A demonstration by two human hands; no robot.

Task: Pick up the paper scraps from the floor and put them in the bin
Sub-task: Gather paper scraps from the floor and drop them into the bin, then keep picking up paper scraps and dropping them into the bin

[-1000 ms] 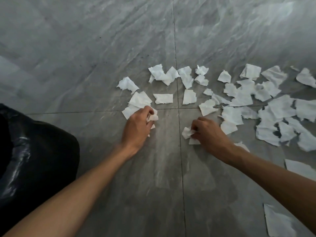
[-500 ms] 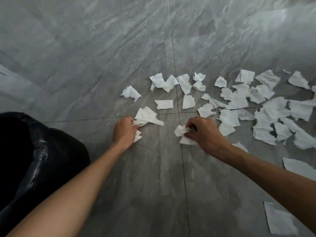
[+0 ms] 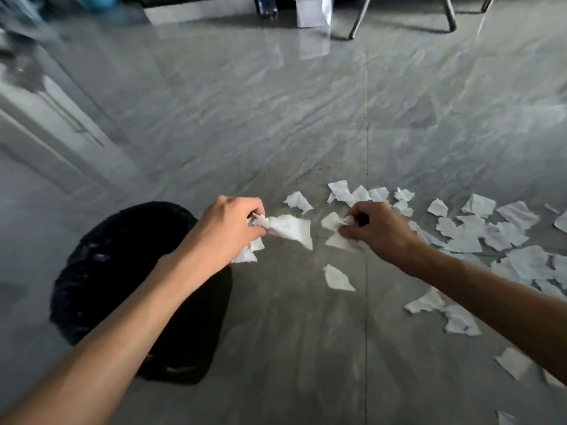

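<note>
My left hand (image 3: 228, 230) is raised off the floor and closed on a bunch of white paper scraps (image 3: 288, 228) that hang out to its right, just right of the bin's rim. My right hand (image 3: 379, 230) is also lifted and closed on a few white scraps (image 3: 333, 223). The bin (image 3: 101, 271) is black, lined with a black bag, and stands at the lower left under my left forearm. Several more white scraps (image 3: 466, 237) lie spread over the grey tiled floor to the right, and one scrap (image 3: 337, 277) lies alone below my hands.
The glossy grey tile floor (image 3: 276, 118) stretches ahead. At the far top stand a white box (image 3: 311, 10), a dark bottle (image 3: 267, 6) and metal chair legs (image 3: 357, 19). A pale door frame or wall edge (image 3: 46, 124) runs along the left.
Both hands have lifted off the floor with scraps in them, and the left hand has moved toward the bin. The view has tilted up, so more of the room and the bin shows.
</note>
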